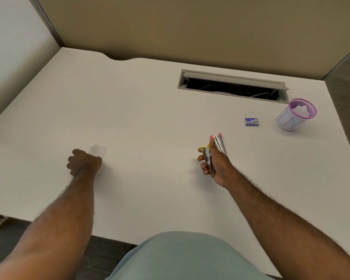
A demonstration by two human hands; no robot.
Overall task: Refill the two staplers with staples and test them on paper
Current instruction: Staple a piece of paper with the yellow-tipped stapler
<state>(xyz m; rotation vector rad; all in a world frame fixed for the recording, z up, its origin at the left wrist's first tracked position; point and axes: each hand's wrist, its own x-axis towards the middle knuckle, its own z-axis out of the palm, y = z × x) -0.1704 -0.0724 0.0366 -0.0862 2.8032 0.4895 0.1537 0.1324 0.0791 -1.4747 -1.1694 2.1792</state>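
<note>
My right hand (216, 164) is closed around two small metal staplers at once: one with pink trim (219, 143) sticking out toward the far side, one with yellow trim (206, 156) nearer my fingers. My left hand (84, 161) rests on the white desk (150, 118) at the left, its fingers curled on a small white piece of paper (98, 150) that shows just beyond the knuckles. A little blue box of staples (251, 122) lies on the desk past the right hand, apart from both hands.
A pink mesh cup (295, 115) wrapped in white paper, with paper inside, stands at the far right. An open grey cable slot (232, 85) is cut into the desk behind the box. Beige partition walls enclose the far and side edges.
</note>
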